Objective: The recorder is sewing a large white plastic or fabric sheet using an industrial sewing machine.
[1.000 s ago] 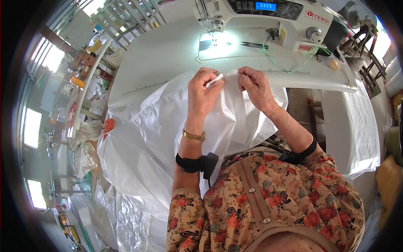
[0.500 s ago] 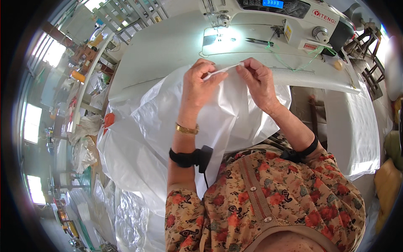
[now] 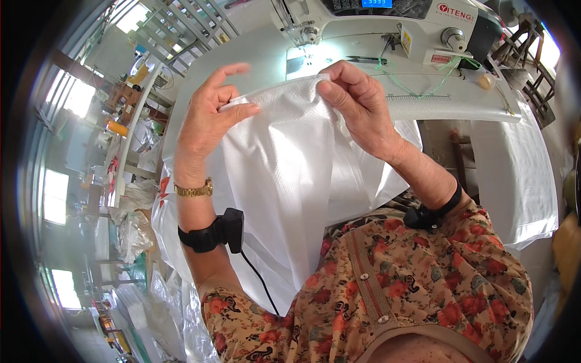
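Observation:
A white, glossy woven plastic sheet (image 3: 278,139) hangs over the front of the sewing table, its upper edge stretched between my hands. My right hand (image 3: 360,100) pinches that edge between thumb and curled fingers. At the other end of the stretched edge, my left hand (image 3: 212,115) has its thumb over the front of the sheet and the lower fingers behind it. The left index finger is raised off the material and slightly blurred. Beyond both hands, the sewing machine's lit needle area (image 3: 307,60) stands apart from the sheet.
Black thread snips (image 3: 363,60) lie on the sewing table (image 3: 423,109) beside the needle area. Green thread (image 3: 417,94) trails across the tabletop. Another white sheet (image 3: 514,175) hangs at the right. Shelving with clutter (image 3: 130,115) stands at the left.
My left hand has moved left along the edge, away from my right hand, and its index finger has lifted. More of the sheet's edge is now spread between the hands.

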A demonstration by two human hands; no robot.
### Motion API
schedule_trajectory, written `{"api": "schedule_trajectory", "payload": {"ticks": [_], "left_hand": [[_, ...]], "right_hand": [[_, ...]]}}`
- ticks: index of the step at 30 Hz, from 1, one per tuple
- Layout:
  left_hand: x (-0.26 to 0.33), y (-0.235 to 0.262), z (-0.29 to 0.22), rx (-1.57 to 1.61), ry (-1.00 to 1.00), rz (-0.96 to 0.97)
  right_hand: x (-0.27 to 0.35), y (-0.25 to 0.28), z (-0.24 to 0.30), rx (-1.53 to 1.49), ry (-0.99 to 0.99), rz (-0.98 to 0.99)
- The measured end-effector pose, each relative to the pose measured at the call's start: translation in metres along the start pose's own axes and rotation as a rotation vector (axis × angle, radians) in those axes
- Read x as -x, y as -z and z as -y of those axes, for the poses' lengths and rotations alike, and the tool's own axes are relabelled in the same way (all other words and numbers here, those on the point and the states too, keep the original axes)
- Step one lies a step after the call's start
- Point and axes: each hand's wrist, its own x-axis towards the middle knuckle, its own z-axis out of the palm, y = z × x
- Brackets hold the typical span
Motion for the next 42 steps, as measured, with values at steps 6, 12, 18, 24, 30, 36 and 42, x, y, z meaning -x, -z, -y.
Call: {"api": "schedule_trajectory", "payload": {"ticks": [6,12,18,24,30,36,42], "left_hand": [[-0.016,-0.028,-0.052,-0.322,-0.592,-0.106],[-0.019,-0.024,-0.031,-0.273,-0.203,0.089],[-0.033,-0.015,-0.009,-0.285,-0.312,-0.149],[-0.046,0.002,-0.014,-0.251,-0.394,-0.234],[-0.054,0.007,-0.012,-0.276,-0.365,-0.255],[-0.057,0.002,-0.014,-0.281,-0.254,-0.201],[-0.06,0.008,-0.01,-0.435,-0.232,-0.236]], "right_hand": [[-0.01,-0.007,0.011,0.205,0.106,0.04],[-0.014,-0.007,0.02,0.345,0.107,0.074],[0.05,-0.008,0.011,0.561,0.542,0.232],[0.082,-0.023,-0.05,0.329,-0.094,0.34],[0.083,-0.051,-0.063,-0.16,-0.298,0.191],[0.064,-0.059,-0.074,-0.281,-0.473,0.063],[0.081,-0.06,-0.057,-0.204,-0.228,-0.062]]}}
